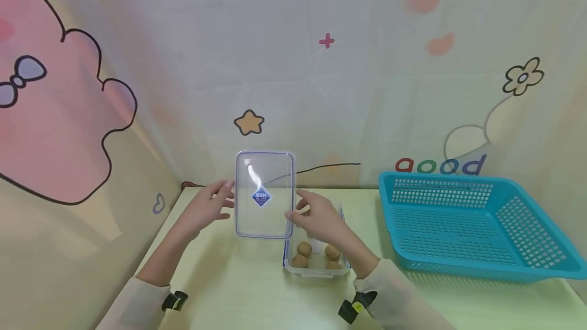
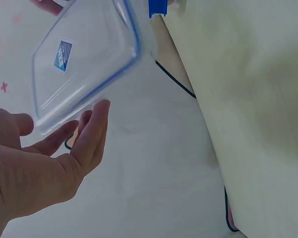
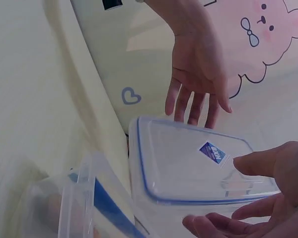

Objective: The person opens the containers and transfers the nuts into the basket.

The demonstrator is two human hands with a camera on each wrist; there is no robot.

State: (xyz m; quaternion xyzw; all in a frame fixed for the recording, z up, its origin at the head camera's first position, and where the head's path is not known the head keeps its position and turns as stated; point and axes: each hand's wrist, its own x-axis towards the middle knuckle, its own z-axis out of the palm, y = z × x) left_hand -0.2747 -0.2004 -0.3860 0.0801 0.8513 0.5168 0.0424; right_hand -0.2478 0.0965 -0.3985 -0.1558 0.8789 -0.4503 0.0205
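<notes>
My right hand (image 1: 321, 218) pinches a clear plastic lid (image 1: 263, 223) with a blue seal at its right edge, thumb on the face and fingers behind. The lid stands nearly upright above the table, a blue diamond sticker (image 1: 262, 196) on it. At its opposite edge my left hand (image 1: 206, 210) has its fingers extended and spread, fingertips right at the rim; the left wrist view shows this hand (image 2: 49, 158) close under the lid (image 2: 89, 59). Below the right hand sits a clear food container (image 1: 316, 272) holding several round brown balls (image 1: 304, 248), partly hidden by the lid and forearm.
A turquoise perforated plastic basket (image 1: 458, 264) stands on the pale table (image 1: 238, 289) at the right. Behind the table hangs a printed cloth (image 1: 293, 75) with cartoon figures. Dark bands (image 1: 176, 300) circle both wrists.
</notes>
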